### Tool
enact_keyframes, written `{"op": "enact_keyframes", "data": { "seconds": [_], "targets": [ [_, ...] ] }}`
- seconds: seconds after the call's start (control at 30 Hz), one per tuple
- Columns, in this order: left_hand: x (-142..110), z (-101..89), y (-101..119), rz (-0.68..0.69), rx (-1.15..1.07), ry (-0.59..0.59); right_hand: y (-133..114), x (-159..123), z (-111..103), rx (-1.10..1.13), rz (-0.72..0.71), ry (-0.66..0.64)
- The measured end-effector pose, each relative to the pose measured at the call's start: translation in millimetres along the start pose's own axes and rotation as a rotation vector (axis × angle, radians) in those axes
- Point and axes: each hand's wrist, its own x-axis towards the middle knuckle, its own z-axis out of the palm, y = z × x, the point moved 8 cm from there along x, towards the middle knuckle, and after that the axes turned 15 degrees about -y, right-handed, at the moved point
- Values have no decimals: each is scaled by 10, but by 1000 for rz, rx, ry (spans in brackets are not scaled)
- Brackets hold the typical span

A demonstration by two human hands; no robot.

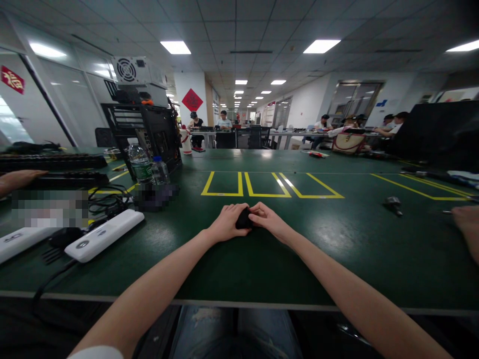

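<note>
My left hand (226, 223) and my right hand (267, 220) meet in the middle of the green table (337, 249), both closed around a small black object (244, 219) that rests on or just above the surface. Its shape is mostly hidden by my fingers, so I cannot name it. Both forearms stretch forward from the near edge.
White power strips (105, 235) with black cables lie at the left, behind them two water bottles (141, 163) and an open black computer case (149, 132). Yellow floor-style markings (269, 185) cross the table. A small metal part (392, 203) lies right. Other people's hands (467, 227) enter at both sides.
</note>
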Motion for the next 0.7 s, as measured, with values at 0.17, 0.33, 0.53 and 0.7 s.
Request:
{"op": "enact_keyframes", "data": {
  "seconds": [0.17, 0.33, 0.53, 0.7],
  "targets": [
    [10, 14, -13, -14, -1, 1, 94, 19, -57, 9, 65, 35],
    [7, 23, -15, -8, 8, -1, 22, 18, 10, -6, 6, -77],
    [2, 12, -8, 2, -3, 2, -5, 0, 34, 25, 6, -64],
    [5, 6, -8, 5, 1, 3, 25, 16, 1, 22, 35, 3]
  ]
}}
